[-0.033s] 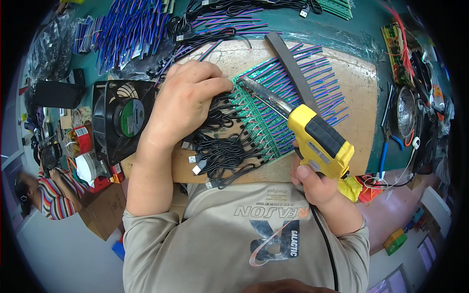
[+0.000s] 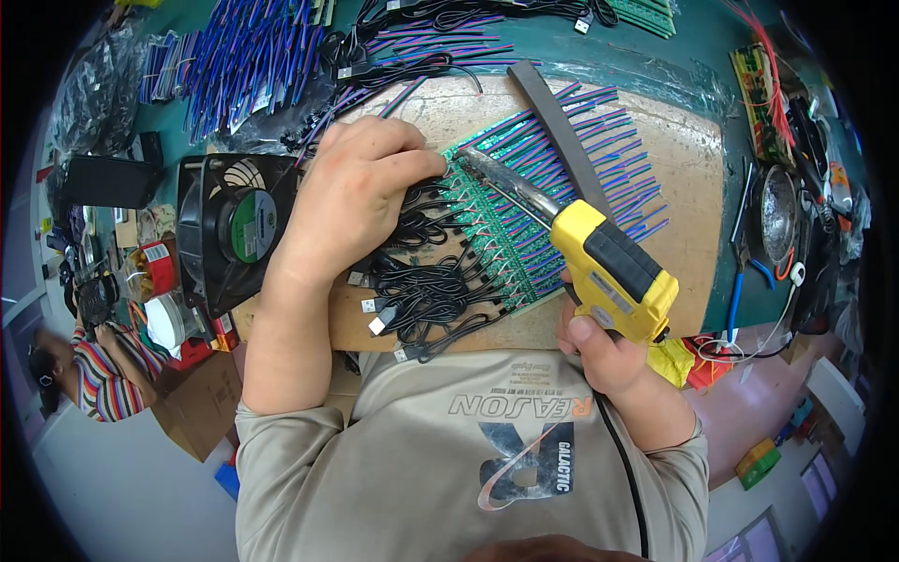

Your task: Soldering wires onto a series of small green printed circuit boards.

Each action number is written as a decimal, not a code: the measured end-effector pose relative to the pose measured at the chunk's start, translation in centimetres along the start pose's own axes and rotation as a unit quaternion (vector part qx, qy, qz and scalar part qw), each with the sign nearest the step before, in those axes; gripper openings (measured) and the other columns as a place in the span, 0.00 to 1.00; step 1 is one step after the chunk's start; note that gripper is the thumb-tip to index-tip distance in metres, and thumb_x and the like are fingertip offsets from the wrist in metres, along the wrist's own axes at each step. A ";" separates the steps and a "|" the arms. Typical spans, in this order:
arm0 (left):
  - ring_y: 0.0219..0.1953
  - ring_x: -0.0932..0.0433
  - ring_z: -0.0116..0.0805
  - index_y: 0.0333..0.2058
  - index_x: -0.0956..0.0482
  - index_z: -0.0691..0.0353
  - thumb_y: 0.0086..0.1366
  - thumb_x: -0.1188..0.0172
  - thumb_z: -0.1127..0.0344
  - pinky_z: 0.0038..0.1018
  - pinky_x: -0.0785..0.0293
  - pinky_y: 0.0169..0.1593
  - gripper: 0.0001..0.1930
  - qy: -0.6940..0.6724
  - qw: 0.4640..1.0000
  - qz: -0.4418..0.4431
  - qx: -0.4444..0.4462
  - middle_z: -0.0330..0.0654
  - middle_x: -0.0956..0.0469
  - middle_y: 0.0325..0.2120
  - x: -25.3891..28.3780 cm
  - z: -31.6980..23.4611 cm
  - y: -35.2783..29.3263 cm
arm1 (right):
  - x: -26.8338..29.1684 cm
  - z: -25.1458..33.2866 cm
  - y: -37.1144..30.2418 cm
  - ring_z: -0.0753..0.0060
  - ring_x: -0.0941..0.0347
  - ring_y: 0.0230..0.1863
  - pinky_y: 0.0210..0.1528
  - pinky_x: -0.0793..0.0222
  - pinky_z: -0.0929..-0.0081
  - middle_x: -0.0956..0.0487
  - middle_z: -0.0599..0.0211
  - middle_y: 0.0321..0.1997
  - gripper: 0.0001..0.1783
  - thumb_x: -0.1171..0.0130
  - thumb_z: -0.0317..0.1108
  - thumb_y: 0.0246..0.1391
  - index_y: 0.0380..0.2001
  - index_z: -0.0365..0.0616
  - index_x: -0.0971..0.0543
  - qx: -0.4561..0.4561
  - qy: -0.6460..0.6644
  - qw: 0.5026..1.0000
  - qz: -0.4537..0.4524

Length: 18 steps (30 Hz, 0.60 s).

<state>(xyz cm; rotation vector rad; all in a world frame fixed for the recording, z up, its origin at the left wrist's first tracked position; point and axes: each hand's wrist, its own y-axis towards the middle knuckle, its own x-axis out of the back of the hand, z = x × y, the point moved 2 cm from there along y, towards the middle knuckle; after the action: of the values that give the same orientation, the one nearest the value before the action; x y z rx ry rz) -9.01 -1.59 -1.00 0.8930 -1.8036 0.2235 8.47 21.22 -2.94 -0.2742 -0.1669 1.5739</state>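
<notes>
The board (image 2: 496,245) lies on the wooden panel (image 2: 688,187), with thin wires (image 2: 609,169) fanning from its right side and black cables (image 2: 426,295) bunched along its left. Your right hand (image 2: 604,351) is wrapped around the handle of the yellow iron (image 2: 609,272), whose tip reaches the board's upper left corner; contact there is too small to tell. Your left hand (image 2: 361,178) is curled with its fingertips at that same corner, and you cannot tell from here what they pinch, if anything. The board should be light and stiff but easily cracked, so it is best taken by its bare edges; the wires and cables look soft and likely to tug at their joints. The iron is probably fairly weighty and hot along the metal, safe only at the handle. The grey bar (image 2: 562,140) across the wires looks heavy enough to steady them. Right of the board is a metal bowl (image 2: 775,215); far left of it are a white tub (image 2: 167,323) and, lower, a carton (image 2: 201,403), the contents of all three unclear.
</notes>
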 end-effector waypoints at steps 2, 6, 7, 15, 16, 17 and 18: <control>0.40 0.24 0.43 0.33 0.18 0.58 0.51 0.43 0.78 0.34 0.30 0.44 0.11 0.002 1.000 0.000 -0.003 0.38 0.22 0.33 0.0 -0.1 0.0 | 0.0 0.0 0.0 0.76 0.36 0.17 0.21 0.38 0.79 0.30 0.65 0.21 0.29 0.43 0.35 0.53 0.55 0.30 0.36 0.000 0.004 1.000 -0.001; 0.39 0.23 0.42 0.33 0.18 0.58 0.51 0.42 0.78 0.34 0.30 0.44 0.11 0.004 1.000 0.000 -0.012 0.39 0.21 0.33 0.0 -0.1 0.1 | -0.1 0.1 0.0 0.76 0.36 0.17 0.21 0.38 0.79 0.30 0.65 0.22 0.28 0.43 0.34 0.54 0.54 0.30 0.36 0.006 0.002 1.000 -0.012; 0.39 0.23 0.42 0.33 0.18 0.58 0.51 0.42 0.78 0.34 0.30 0.44 0.11 0.003 1.000 0.001 -0.013 0.39 0.21 0.33 0.0 -0.1 0.1 | -0.1 0.1 0.0 0.76 0.36 0.17 0.21 0.37 0.79 0.30 0.64 0.22 0.28 0.43 0.34 0.54 0.54 0.30 0.36 0.007 0.003 1.000 -0.015; 0.38 0.22 0.42 0.33 0.18 0.59 0.53 0.41 0.77 0.33 0.28 0.43 0.09 0.008 1.000 -0.012 -0.010 0.40 0.20 0.33 -0.1 -0.3 0.1 | 0.0 0.0 0.0 0.77 0.35 0.18 0.22 0.37 0.79 0.30 0.65 0.23 0.27 0.42 0.34 0.55 0.54 0.31 0.35 0.000 0.008 1.000 -0.003; 0.38 0.22 0.42 0.33 0.18 0.59 0.53 0.41 0.77 0.33 0.28 0.43 0.09 0.007 1.000 -0.011 -0.010 0.40 0.20 0.33 -0.2 -0.3 0.2 | 0.0 0.1 0.0 0.77 0.35 0.18 0.22 0.37 0.80 0.30 0.66 0.23 0.27 0.42 0.35 0.55 0.54 0.31 0.35 -0.002 0.013 1.000 -0.004; 0.38 0.22 0.42 0.33 0.18 0.59 0.53 0.41 0.77 0.33 0.28 0.43 0.09 0.007 1.000 -0.010 -0.010 0.40 0.20 0.33 -0.1 -0.3 0.2 | -0.1 0.1 -0.1 0.77 0.35 0.18 0.22 0.37 0.80 0.30 0.66 0.23 0.27 0.42 0.35 0.55 0.54 0.31 0.35 -0.005 0.019 1.000 -0.008; 0.38 0.22 0.42 0.33 0.18 0.59 0.53 0.40 0.77 0.33 0.28 0.43 0.09 0.008 1.000 -0.008 -0.010 0.40 0.20 0.33 -0.1 -0.3 0.2 | -0.1 0.1 -0.1 0.78 0.35 0.19 0.22 0.37 0.80 0.30 0.66 0.23 0.27 0.42 0.35 0.55 0.54 0.31 0.35 -0.006 0.022 1.000 -0.011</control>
<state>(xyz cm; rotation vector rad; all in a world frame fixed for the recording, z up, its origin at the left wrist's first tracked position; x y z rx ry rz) -8.86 -1.27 -0.90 0.8893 -1.7806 0.2000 8.51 21.09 -2.79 -0.3149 -0.1453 1.5448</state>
